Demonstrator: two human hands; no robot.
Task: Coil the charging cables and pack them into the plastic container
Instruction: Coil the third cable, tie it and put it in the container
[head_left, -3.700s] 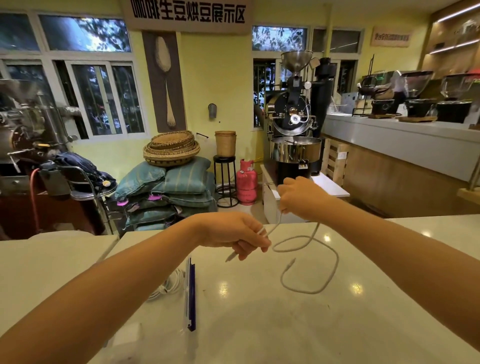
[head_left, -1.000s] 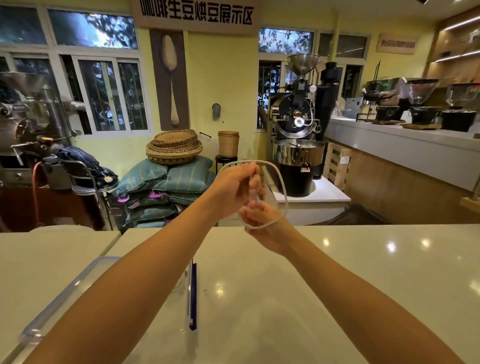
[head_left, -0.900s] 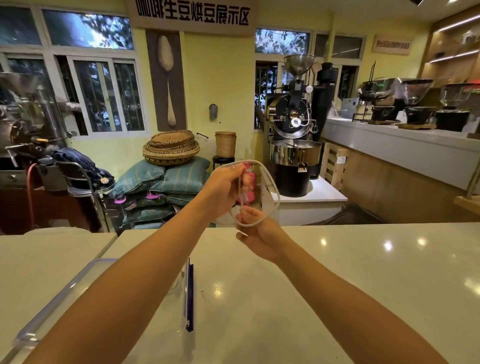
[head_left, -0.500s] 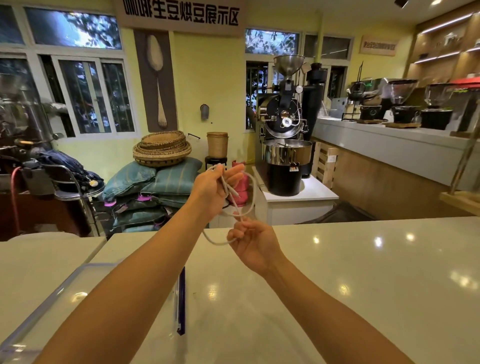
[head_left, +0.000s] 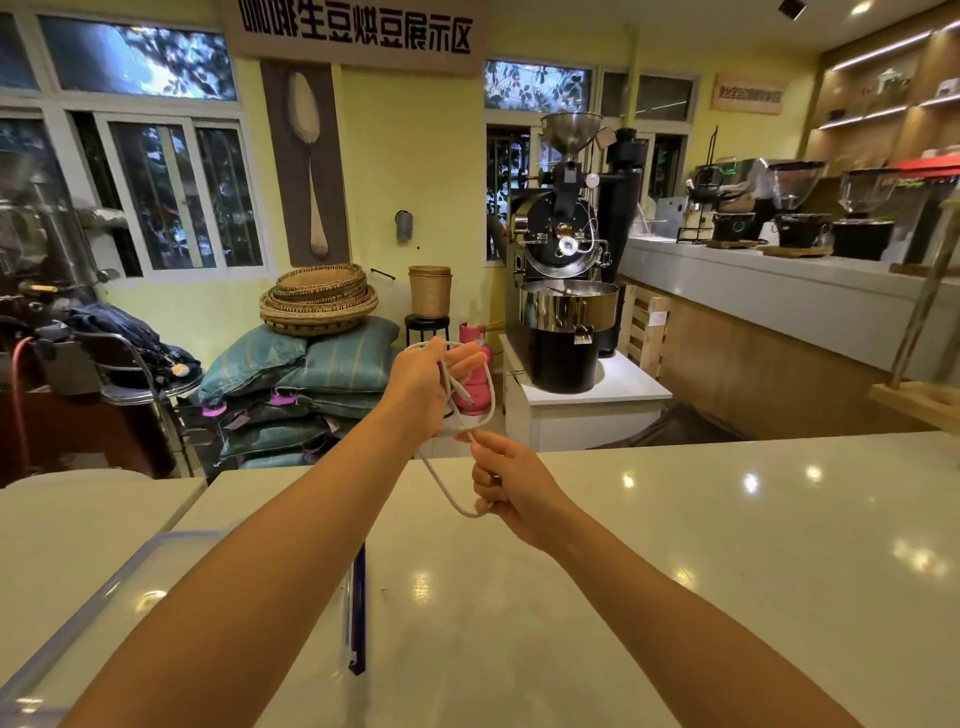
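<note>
1. The bench (head_left: 701, 597) fills the lower half of my view, pale and glossy. Its far edge runs just behind both hands, and its right side is open surface out to the frame.
2. The coffee roaster (head_left: 566, 291) stands beyond that far edge on a white stand, well apart from the hands.
3. The plastic container (head_left: 104, 587) sits at the bench's near left, clear-walled with a bluish rim. The left forearm crosses over it, so I cannot tell what lies inside. A dark blue strip (head_left: 358, 613) runs along its right side.
4. The left hand (head_left: 426, 384) is raised above the far edge, fingers curled round loops of the charging cable (head_left: 488, 395).
5. The right hand (head_left: 511, 483), lower and just beside it, pinches the same cable between thumb and fingers.
6. The white cable hangs between the two hands: one loop by the left hand, one sagging beside the right. I cannot tell whether the lower loop touches the bench.
</note>
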